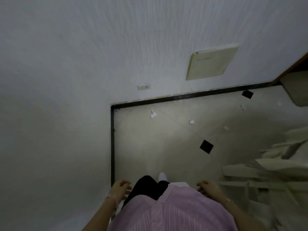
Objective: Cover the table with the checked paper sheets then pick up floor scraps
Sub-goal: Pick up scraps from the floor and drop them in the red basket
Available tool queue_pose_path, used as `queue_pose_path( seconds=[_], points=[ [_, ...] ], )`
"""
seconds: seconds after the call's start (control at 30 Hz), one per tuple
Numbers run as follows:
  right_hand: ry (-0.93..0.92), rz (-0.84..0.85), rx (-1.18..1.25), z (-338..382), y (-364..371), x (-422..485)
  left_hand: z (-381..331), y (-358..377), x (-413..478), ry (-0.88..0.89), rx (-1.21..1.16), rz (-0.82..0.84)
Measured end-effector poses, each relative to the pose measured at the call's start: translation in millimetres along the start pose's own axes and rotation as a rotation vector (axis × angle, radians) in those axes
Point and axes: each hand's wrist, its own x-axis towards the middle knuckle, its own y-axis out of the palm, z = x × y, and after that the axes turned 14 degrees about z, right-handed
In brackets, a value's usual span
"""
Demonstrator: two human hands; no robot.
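Several small white paper scraps lie on the beige floor ahead: one [153,114] near the wall corner, one [191,122] further right, one [226,128] beyond it, and more near the far right [242,107]. My left hand [120,187] hangs by my left hip, fingers loosely curled, holding nothing. At my right hip, my right hand [207,187] is also loosely curled and empty. Both hands are well short of the scraps. The table and the checked sheets cannot be made out.
A white wall [66,80] with a socket [144,87] and a cream panel [212,62] stands left and ahead, edged by a black skirting [112,139]. Pale folded or stacked shapes [275,164] crowd the right. Black floor tiles [206,146] dot the floor.
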Motion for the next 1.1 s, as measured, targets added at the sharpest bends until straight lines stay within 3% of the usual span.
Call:
queue_pose_path(
  seconds=[0.27,0.43,0.57,0.77,0.9,1.1],
  points=[
    [-0.096,-0.069,0.126,167,-33,63,-79,-62,73,-0.156,0.013,0.044],
    [-0.048,-0.174,0.280,209,-55,104,-164,-102,126,-0.214,0.178,0.094],
    [0.018,-0.211,0.380,227,-71,141,-255,-115,188,-0.223,0.280,0.124],
    [0.055,-0.236,0.437,231,-99,247,-362,-71,317,-0.027,0.444,0.200],
    [0.062,-0.203,0.366,211,-124,368,-373,-37,444,0.013,0.571,0.221],
    [0.022,-0.261,0.108,165,-163,566,-341,-11,626,0.119,0.736,0.070]
  ],
)
